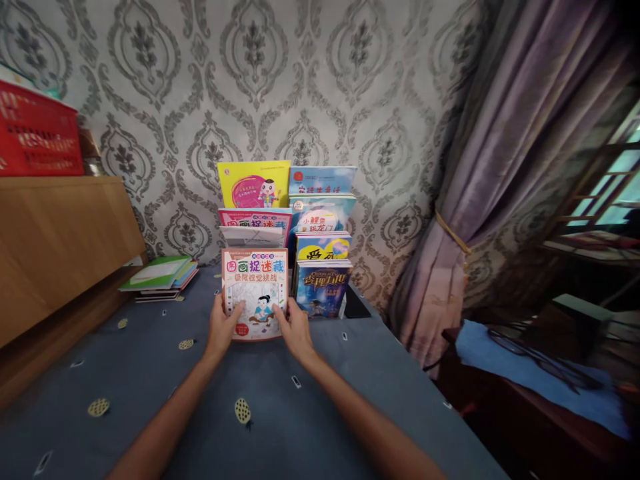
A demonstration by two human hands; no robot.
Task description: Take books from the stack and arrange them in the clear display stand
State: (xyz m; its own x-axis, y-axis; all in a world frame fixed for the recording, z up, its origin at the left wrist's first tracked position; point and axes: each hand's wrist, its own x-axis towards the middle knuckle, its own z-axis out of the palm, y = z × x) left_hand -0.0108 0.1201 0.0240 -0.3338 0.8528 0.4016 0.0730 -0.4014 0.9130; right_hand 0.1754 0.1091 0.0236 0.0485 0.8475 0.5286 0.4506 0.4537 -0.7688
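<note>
Both my hands grip a picture book point(255, 287) with a pale pink border and a cartoon figure on its cover. My left hand point(223, 327) has its left side, thumb on the cover; my right hand point(296, 325) has its right side the same way. The book stands nearly upright in front of a tiered row of books. Behind it are a pink-covered book point(235, 218) and a yellow book point(250, 175). To the right, a dark blue book point(324, 293) stands before several more, among them a light blue book point(323, 179). What supports the row is mostly hidden.
A stack of books with a green cover point(160, 272) lies to the left on the dark blue bedspread point(200, 413). Beside it is a wooden cabinet point(65, 247) carrying a red basket point(40, 133). A tied curtain point(480, 180), glasses point(540, 357) and a blue cloth point(480, 347) are at right.
</note>
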